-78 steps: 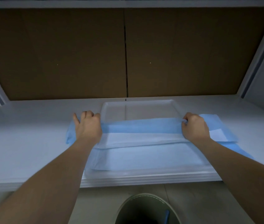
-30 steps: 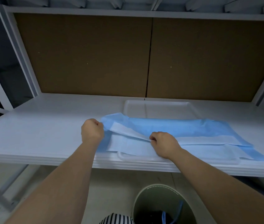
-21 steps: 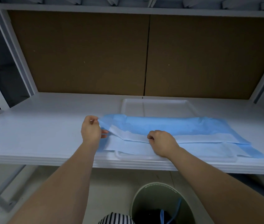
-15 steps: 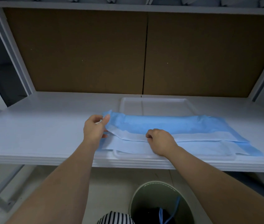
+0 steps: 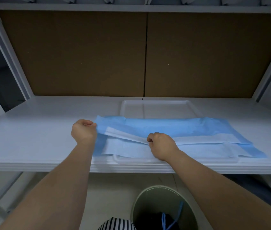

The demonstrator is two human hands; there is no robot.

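The blue sheet (image 5: 181, 130) lies flat on top of a see-through tray (image 5: 156, 106), near the front edge of the white shelf (image 5: 31, 135). It is folded, so a pale band runs along it and a paler layer shows under that. It covers the front part of the tray, and the back part of the tray sticks out behind it. The sheet also reaches past the tray on the left and on the right. The left hand (image 5: 83, 133) is at the left end of the sheet. Its fingers are curled into a fist and they pinch the far left corner, which is lifted a little. The right hand (image 5: 162, 146) is on the sheet, near the middle of the front part. Its fingers are curled too, and they pinch the pale folded edge. Between the two hands that edge rises off the layer below. Most of the sheet lies to the right of both hands. Behind the shelf stands a brown board (image 5: 81, 55). Below the shelf, on the floor, is a round bin (image 5: 141, 206). A bit of striped cloth (image 5: 116, 224) shows at the very bottom.
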